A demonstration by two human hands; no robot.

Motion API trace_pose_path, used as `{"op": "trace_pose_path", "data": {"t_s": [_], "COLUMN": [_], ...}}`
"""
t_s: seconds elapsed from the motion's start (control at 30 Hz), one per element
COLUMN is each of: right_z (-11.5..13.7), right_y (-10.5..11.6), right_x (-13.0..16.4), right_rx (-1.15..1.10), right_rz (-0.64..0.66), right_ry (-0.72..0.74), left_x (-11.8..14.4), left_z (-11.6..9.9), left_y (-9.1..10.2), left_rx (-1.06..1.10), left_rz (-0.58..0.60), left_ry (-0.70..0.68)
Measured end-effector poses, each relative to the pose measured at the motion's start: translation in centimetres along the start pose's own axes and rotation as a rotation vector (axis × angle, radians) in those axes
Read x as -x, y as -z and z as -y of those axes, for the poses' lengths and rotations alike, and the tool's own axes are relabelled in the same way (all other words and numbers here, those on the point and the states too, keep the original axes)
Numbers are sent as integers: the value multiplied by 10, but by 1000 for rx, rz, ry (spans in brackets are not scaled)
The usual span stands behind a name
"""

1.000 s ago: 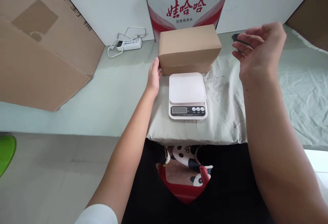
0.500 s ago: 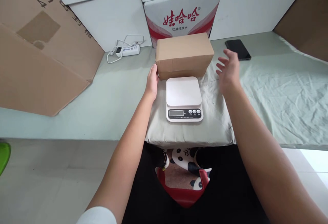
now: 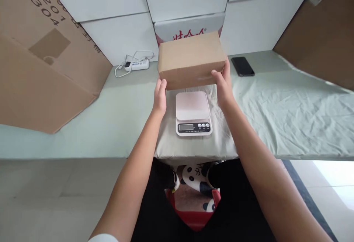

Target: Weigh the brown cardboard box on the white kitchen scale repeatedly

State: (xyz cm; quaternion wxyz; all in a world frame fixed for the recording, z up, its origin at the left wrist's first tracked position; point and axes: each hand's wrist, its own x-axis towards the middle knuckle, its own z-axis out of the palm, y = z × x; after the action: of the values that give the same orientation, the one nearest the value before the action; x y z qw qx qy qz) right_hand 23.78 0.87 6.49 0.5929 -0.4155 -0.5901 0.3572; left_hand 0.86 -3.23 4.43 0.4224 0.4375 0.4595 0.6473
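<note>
A brown cardboard box point(image 3: 192, 55) is held between my two hands, just behind the kitchen scale. My left hand point(image 3: 160, 96) grips its near left corner, thumb on the front face. At the right end my right hand point(image 3: 223, 83) wraps round the near corner, its thumb also on the front. The box looks slightly tilted and raised off the cloth. In front of it stands the white digital kitchen scale point(image 3: 193, 106), its platform bare and its display blank. Fingers under and behind the box are hidden.
Behind the box stands a white carton with red lettering point(image 3: 166, 30), against white panels. A white power strip with a cable point(image 3: 137, 65) lies to the left, a black phone point(image 3: 242, 66) to the right. Large cardboard sheets point(image 3: 52, 83) flank the cloth-covered table point(image 3: 129, 124).
My right hand has moved left from the air and taken hold of the box's right end. The box has come up a little, and the view has shifted.
</note>
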Motion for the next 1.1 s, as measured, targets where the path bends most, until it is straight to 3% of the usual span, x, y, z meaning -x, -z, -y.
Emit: {"op": "trace_pose_path", "data": {"t_s": [0.2, 0.4, 0.7, 1.1], "right_z": [48, 41, 31, 20], "right_y": [11, 16, 21, 21], "right_x": [62, 114, 123, 124], "right_rx": [12, -3, 35, -21], "right_rz": [-19, -114, -109, -102], "right_ry": [32, -60, -134, -93], "left_x": [57, 101, 116, 118], "left_z": [-26, -21, 2, 0], "left_y": [-2, -1, -3, -4], "left_rx": [-2, -41, -71, -109], "left_rz": [-28, 49, -47, -74], "left_ry": [-154, -161, -71, -87]}}
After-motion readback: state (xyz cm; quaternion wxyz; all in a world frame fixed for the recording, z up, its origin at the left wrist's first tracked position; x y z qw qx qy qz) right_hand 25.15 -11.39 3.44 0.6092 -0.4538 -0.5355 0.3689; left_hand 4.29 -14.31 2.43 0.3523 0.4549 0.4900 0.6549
